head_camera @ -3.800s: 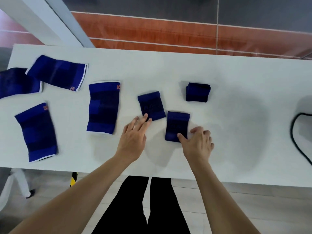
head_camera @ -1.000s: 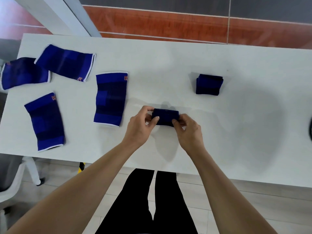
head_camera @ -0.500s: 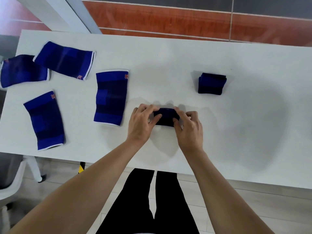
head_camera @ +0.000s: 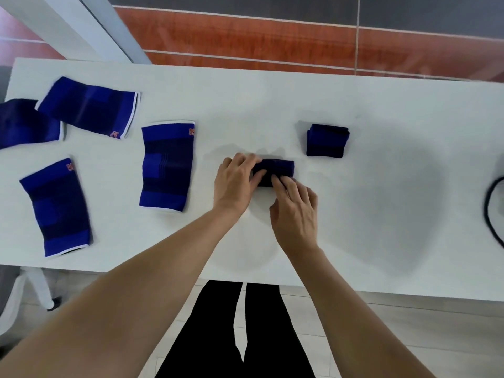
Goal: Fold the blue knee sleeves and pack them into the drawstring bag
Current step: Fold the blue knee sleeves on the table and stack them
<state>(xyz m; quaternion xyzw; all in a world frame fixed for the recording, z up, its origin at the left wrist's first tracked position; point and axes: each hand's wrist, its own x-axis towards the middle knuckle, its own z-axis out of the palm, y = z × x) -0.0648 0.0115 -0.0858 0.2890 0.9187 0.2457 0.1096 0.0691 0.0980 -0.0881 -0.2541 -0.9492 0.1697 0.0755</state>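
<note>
A small folded bundle of blue knee sleeves [head_camera: 281,169] lies on the white table [head_camera: 245,99] in front of me. My left hand [head_camera: 236,184] grips its left end. My right hand [head_camera: 296,211] presses its fingertips on the bundle's near edge. Another folded bundle [head_camera: 327,140] rests farther back to the right. Several flat blue sleeves lie to the left: one [head_camera: 166,166] next to my left hand, one [head_camera: 56,207] near the front edge, one [head_camera: 88,107] at the back, one [head_camera: 26,124] cut by the left frame edge. A black cord [head_camera: 491,211], maybe the bag's drawstring, curves at the right edge.
A white post [head_camera: 71,25] rises behind the table's back left corner. A white chair base [head_camera: 35,290] stands on the floor under the left end. My legs in black trousers [head_camera: 237,331] are below the front edge.
Two separate folded sleeves from earlier are now one stacked bundle. In the last second the bundle came down onto the table, and my right hand shifted to its near edge.
</note>
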